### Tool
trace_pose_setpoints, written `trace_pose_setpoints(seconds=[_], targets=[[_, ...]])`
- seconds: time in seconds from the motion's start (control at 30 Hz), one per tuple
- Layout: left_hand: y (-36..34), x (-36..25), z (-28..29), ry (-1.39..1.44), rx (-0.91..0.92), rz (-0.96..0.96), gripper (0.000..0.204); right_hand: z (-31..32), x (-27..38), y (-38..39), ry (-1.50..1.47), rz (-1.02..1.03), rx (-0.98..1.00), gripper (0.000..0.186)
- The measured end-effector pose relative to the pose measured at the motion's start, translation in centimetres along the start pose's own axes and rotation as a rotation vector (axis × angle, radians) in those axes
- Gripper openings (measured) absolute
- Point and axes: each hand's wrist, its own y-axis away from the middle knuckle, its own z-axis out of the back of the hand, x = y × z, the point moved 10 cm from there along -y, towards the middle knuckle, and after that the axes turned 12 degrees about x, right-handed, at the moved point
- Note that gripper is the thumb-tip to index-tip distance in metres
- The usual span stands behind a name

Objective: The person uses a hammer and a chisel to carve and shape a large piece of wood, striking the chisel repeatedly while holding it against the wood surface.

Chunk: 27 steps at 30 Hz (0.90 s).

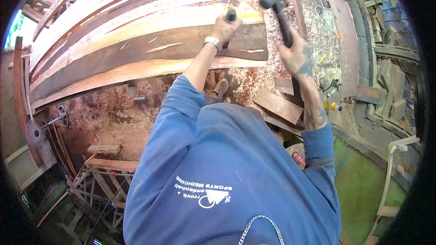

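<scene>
My left hand [225, 29], with a watch at its wrist, is closed round an upright tool with a black handle [230, 15]. The handle's round end sticks up above my fist; its lower part is mostly hidden, so its exact kind cannot be told. It stands over the right end of a long wooden slab [190, 41] with a dark face and a pale, rough lower edge. To the right, my right hand [293, 52] grips a hammer [281, 18] by its black handle. The hammer's dark head is raised and apart from the upright tool.
Wood shavings [250, 79] cover the ground and bench around the slab. Short board offcuts [278, 105] lie near my right forearm. A wooden sawhorse [111, 165] stands at the lower left, and a green panel [359, 190] at the lower right. Stacked scrap wood [395, 86] lines the right side.
</scene>
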Motion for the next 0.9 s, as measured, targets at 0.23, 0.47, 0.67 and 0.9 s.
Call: trace_pose_setpoints(seconds=[0.23,0.47,0.67,0.9], targets=[[5.8,8.1,11.1,0.357,-1.034,0.371,0.025,3.6,-3.9,4.4,-0.585,-0.026,-0.141,0.014],[3.3,0.1,5.6,0.534,-0.356,0.016,0.019,0.8,-12.1,8.6,-0.598,-0.250,-0.150,0.015],[2.4,0.3,3.6,0.355,-0.190,0.056,0.020,-1.7,-12.2,9.0,-0.698,-0.270,-0.091,0.017],[1.5,-2.5,0.2,-0.117,-0.059,-0.009,0.018,2.6,-5.3,6.3,-0.606,-0.080,-0.148,0.014]])
